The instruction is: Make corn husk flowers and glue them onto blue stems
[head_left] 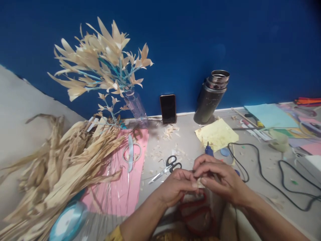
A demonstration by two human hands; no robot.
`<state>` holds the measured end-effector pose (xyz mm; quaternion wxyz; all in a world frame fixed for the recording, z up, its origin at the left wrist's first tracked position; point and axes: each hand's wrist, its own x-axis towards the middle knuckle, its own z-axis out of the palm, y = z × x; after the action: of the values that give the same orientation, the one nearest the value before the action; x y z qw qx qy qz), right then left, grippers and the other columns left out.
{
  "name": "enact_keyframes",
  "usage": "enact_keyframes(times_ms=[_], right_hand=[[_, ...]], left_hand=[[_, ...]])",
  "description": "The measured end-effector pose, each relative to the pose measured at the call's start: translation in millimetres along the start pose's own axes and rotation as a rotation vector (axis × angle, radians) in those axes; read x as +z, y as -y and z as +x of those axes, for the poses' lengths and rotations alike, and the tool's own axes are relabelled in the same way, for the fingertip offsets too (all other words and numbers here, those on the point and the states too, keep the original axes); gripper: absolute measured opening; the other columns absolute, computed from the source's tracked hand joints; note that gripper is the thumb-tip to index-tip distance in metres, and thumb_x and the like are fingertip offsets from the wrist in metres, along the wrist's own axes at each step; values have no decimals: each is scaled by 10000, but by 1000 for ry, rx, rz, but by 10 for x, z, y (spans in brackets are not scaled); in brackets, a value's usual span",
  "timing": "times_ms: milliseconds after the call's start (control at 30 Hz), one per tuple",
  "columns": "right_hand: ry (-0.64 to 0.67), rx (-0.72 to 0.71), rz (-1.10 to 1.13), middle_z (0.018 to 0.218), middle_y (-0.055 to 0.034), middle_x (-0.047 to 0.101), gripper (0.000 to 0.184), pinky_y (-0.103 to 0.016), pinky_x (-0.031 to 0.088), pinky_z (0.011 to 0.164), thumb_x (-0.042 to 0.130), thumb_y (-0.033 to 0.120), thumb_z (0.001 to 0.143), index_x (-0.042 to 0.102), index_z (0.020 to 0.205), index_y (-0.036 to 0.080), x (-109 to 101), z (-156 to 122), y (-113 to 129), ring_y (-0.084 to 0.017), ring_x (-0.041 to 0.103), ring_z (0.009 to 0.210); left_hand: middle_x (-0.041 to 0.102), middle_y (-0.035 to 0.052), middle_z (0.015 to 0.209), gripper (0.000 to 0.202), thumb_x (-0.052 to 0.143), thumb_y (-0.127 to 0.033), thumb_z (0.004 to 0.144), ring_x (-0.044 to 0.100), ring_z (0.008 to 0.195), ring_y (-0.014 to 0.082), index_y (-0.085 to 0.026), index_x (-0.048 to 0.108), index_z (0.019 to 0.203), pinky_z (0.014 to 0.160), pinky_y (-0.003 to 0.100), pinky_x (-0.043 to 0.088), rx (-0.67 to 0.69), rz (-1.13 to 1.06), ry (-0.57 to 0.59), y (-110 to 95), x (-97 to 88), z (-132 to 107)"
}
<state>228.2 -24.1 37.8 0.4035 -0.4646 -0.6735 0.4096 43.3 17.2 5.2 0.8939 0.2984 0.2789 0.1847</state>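
Observation:
My left hand (179,187) and my right hand (220,177) meet above the front of the table, fingers closed in a pinch. Between the fingertips shows a small pale piece of what looks like dried corn husk (200,183), mostly hidden by the fingers. Below the hands lies a blurred tool with red handles (197,214). Just beyond my right hand, the dark blue tip of what looks like a glue gun (208,150) sticks up. Scissors with black handles (167,169) lie to the left of my fingers.
Dried corn husks (62,164) are heaped at left, partly on pink paper (134,187), near a blue ribbon roll (67,222). Behind stand a bottle of husk flowers (135,105), a phone (168,108) and a dark flask (209,100). Yellow paper (218,134) and a black cable (265,180) lie right.

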Motion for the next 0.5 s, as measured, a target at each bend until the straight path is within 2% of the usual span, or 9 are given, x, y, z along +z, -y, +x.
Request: enact_keyframes(times_ms=[100, 267, 367, 500], right_hand=[[16, -9, -19, 952, -62, 638, 101, -262, 499, 710, 617, 180, 875, 702, 831, 212, -13, 5, 45, -162, 597, 783], [77, 0, -23, 972, -74, 649, 91, -272, 512, 718, 612, 208, 903, 695, 867, 214, -25, 10, 60, -181, 619, 826], [103, -17, -16, 980, -87, 650, 145, -299, 515, 779, 592, 258, 931, 674, 822, 206, -25, 1, 33, -197, 626, 869], [101, -13, 12, 961, -84, 649, 202, -295, 511, 777, 585, 306, 944, 628, 774, 205, -9, -17, 16, -191, 618, 851]], left_hand=[[667, 52, 608, 264, 897, -314, 566, 629, 628, 162, -120, 724, 613, 740, 302, 466, -4, 5, 14, 9, -33, 8], [687, 64, 637, 305, 915, -334, 564, 643, 639, 154, -101, 746, 664, 726, 274, 474, -16, -6, 24, 32, -70, 17], [710, 72, 698, 319, 929, -331, 550, 653, 663, 153, -108, 755, 698, 746, 275, 486, -44, 17, 7, 53, -85, 14], [713, 66, 738, 302, 928, -316, 558, 643, 699, 154, -118, 751, 702, 767, 282, 490, -59, 86, 13, 55, -124, 3]])
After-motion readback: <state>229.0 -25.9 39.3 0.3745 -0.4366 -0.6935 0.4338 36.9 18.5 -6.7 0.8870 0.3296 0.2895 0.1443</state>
